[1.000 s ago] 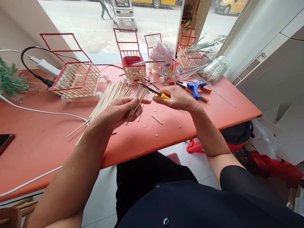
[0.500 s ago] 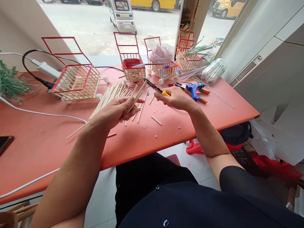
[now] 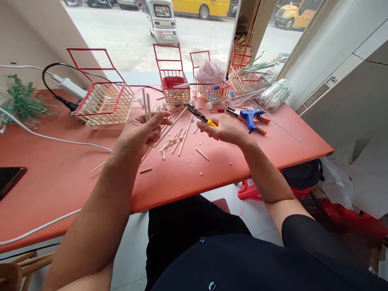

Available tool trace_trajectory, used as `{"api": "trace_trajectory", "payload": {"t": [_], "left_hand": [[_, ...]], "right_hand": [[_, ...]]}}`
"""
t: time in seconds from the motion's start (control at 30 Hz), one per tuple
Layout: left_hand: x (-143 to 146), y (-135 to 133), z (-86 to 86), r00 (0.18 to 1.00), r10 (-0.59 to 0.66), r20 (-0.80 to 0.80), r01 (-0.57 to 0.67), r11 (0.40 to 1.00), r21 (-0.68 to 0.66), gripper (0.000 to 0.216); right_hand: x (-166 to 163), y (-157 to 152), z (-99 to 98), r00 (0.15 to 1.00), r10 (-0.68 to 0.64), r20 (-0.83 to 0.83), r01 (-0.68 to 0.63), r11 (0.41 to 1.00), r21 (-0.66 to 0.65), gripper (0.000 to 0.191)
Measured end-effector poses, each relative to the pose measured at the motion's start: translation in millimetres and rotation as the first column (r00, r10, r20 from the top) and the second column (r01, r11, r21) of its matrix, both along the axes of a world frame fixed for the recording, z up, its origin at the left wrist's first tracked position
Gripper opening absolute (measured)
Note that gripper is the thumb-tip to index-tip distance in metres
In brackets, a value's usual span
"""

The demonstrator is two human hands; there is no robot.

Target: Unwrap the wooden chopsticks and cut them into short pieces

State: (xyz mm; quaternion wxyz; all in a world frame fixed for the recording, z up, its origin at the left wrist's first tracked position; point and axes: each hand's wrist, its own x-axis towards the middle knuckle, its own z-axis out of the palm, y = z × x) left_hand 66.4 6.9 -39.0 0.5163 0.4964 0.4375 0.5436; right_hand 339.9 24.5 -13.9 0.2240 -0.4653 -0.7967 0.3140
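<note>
My left hand (image 3: 140, 132) is raised over the red table (image 3: 60, 173) and pinches a couple of thin wooden sticks (image 3: 146, 106) that point upward. Under and beside it lie several loose cut sticks (image 3: 176, 139). My right hand (image 3: 226, 128) is closed round the yellow handles of small cutting pliers (image 3: 200, 116), whose dark jaws point up-left toward the sticks. The two hands are a short way apart.
Stick-and-red-frame miniature carts stand at the back: a large one (image 3: 104, 101), and smaller ones (image 3: 173, 87), (image 3: 212, 87), (image 3: 241, 72). A blue glue gun (image 3: 250, 117), a bundle of wrapped sticks (image 3: 274, 93), cables (image 3: 54, 139), green sprigs (image 3: 21, 103) and a phone (image 3: 9, 178) also lie here.
My left hand has let most of the long stick bundle go and lifted, keeping only a couple of sticks upright. More cut sticks lie on the table. The right hand barely moved.
</note>
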Motion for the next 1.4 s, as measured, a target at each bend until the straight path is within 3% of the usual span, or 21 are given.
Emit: {"api": "trace_trajectory", "payload": {"t": [0.1, 0.4, 0.57, 0.8, 1.1, 1.4], "left_hand": [[15, -7, 1.2, 0.999, -0.020, -0.049, 0.021, 0.999, 0.025, 0.039], [25, -13, -1.9, 0.978, 0.142, -0.152, -0.109, 0.973, 0.205, 0.026], [23, -15, -2.3, 0.984, 0.110, -0.139, -0.071, 0.963, 0.259, 0.017], [24, -9, -12.5, 0.991, 0.120, -0.063, -0.092, 0.937, 0.337, 0.023], [15, -2, -21.9, 0.994, 0.059, -0.096, -0.018, 0.926, 0.377, 0.030], [12, -2, -22.1, 0.992, 0.038, -0.123, 0.011, 0.927, 0.375, 0.026]], "right_hand": [[-10, -3, -3.1, 0.998, -0.011, 0.063, 0.003, 0.992, 0.127, 0.076], [-21, -10, -9.5, 0.993, -0.106, 0.057, 0.081, 0.940, 0.333, 0.064], [-20, -10, -11.3, 0.992, -0.110, 0.053, 0.078, 0.905, 0.417, 0.064], [-17, -3, -23.2, 0.996, -0.086, 0.017, 0.062, 0.831, 0.553, 0.068], [-17, -3, -16.3, 0.994, 0.063, -0.091, -0.019, 0.907, 0.421, 0.064], [-17, -6, -12.3, 0.994, 0.039, -0.101, 0.007, 0.908, 0.419, 0.067]]}}
